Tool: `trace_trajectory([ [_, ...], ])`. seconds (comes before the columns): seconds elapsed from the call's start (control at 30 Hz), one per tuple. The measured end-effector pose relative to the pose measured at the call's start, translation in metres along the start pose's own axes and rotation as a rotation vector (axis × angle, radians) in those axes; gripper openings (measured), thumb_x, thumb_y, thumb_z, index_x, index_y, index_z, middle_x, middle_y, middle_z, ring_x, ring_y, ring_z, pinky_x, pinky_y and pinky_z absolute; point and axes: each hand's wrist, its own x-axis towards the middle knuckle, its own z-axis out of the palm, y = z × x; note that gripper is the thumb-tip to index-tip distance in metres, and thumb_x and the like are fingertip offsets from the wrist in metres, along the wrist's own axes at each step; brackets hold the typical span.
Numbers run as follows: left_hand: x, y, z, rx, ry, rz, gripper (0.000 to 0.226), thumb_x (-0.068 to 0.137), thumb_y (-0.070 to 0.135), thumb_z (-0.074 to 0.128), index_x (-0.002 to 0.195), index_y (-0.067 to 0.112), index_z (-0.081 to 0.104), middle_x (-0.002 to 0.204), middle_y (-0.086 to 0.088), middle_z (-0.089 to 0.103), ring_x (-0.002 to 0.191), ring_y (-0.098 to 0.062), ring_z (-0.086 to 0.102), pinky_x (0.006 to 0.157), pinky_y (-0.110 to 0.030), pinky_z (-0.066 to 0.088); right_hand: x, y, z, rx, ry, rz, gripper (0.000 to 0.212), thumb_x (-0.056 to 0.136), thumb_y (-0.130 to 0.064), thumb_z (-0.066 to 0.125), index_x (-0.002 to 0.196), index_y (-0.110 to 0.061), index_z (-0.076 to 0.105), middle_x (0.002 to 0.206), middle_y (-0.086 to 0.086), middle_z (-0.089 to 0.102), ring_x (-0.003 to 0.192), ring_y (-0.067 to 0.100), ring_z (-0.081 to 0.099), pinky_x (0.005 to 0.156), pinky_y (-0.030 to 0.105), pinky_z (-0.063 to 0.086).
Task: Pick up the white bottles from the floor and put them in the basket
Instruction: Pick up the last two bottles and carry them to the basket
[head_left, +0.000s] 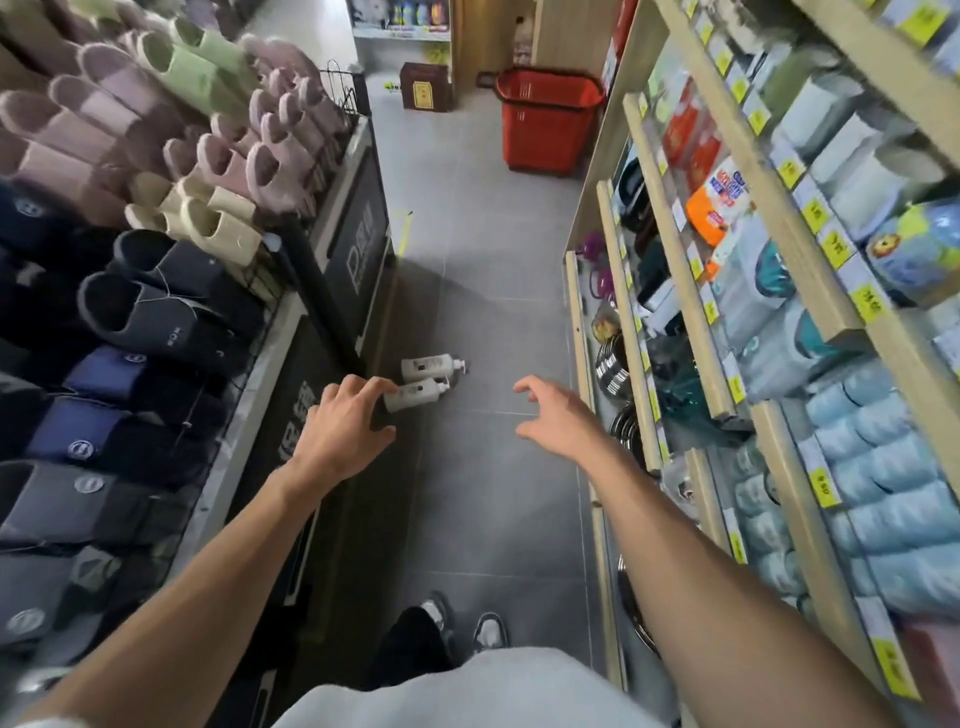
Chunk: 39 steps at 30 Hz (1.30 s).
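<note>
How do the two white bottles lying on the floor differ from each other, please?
The nearer bottle has its base hidden behind the left hand; the farther bottle shows whole. The nearer bottle lies slanted in the picture, the farther bottle almost level. Both are white pump bottles on their sides on the grey floor, pumps pointing right.

Little legible. Big pale Chinese chars on black panel (363, 249) below slipper rack (270, 270): too blurred to read. Yellow price tags (815, 215) on shelf edges: digits smeared, no read. Round logos on dark slippers (83, 449), print on orange pack (719, 205), dark labels on white bottles (428, 366): all illegible.
</note>
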Motion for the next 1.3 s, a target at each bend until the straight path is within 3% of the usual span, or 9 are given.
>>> trace_trajectory([
  [0.27, 0.094, -0.024, -0.009, -0.065, -0.006, -0.009, 0.058, 0.086, 0.034, 0.072, 0.137, 0.035, 0.045, 0.130, -0.003, 0.049, 0.117, -0.026, 0.048, 0.091, -0.047, 0.051, 0.096, -0.022, -0.022, -0.052, -0.037, 0.013, 0.057, 0.084, -0.024, 0.072, 0.137, -0.033, 0.051, 0.139, 0.002, 0.054, 0.124, 0.024, 0.054, 0.097, 0.040, 0.048],
  [0.7, 0.227, -0.090, -0.038, -0.100, -0.024, -0.129, 0.055, 0.089, 0.034, 0.069, 0.139, 0.034, 0.045, 0.136, -0.006, 0.047, 0.125, -0.029, 0.044, 0.096, -0.047, 0.048, 0.254, -0.088, -0.041, -0.077, -0.111, -0.009, 0.058, 0.082, -0.023, 0.072, 0.136, -0.032, 0.052, 0.140, 0.004, 0.056, 0.121, 0.028, 0.057, 0.099, 0.040, 0.049],
  [1.0, 0.319, -0.104, -0.010, -0.103, -0.146, -0.221, 0.054, 0.092, 0.036, 0.067, 0.141, 0.034, 0.044, 0.137, -0.002, 0.047, 0.125, -0.023, 0.045, 0.093, -0.035, 0.045, 0.387, -0.078, -0.024, -0.073, -0.293, 0.014, 0.061, 0.080, -0.022, 0.071, 0.137, -0.031, 0.051, 0.141, 0.004, 0.054, 0.125, 0.028, 0.055, 0.103, 0.044, 0.047],
  [1.3, 0.450, -0.087, 0.002, -0.146, -0.230, -0.340, 0.057, 0.091, 0.037, 0.066, 0.142, 0.036, 0.041, 0.139, -0.001, 0.045, 0.126, -0.023, 0.044, 0.098, -0.040, 0.045, 0.539, -0.066, -0.040, -0.176, -0.417, -0.063, 0.059, 0.084, -0.024, 0.071, 0.139, -0.029, 0.050, 0.141, 0.004, 0.055, 0.128, 0.028, 0.054, 0.102, 0.038, 0.046],
])
